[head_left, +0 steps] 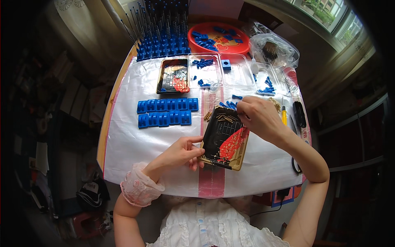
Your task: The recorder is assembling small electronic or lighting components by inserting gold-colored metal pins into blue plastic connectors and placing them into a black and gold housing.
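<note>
A black and gold plastic tray [212, 145] with a red pattern is tilted in front of me. Small brass-coloured pins [225, 118] lie in its far end. My left hand [183, 153] grips the tray's left edge, thumb by the rim and fingers partly under it. At the far right corner of the tray my right hand [258, 117] is closed, fingertips bent down at the rim; what they pinch is hidden. Just beyond the tray are small blue plastic pieces [227, 105], and a few brass pins [207, 116] rest beside its left side.
Two rows of blue blocks [163, 118] stand left. Behind are another black tray [164, 78], clear boxes [193, 74] with blue parts, a red basin [246, 46] and upright springs on blue bases [162, 45]. A yellow-handled tool [284, 117] and black scissors [294, 165] lie right.
</note>
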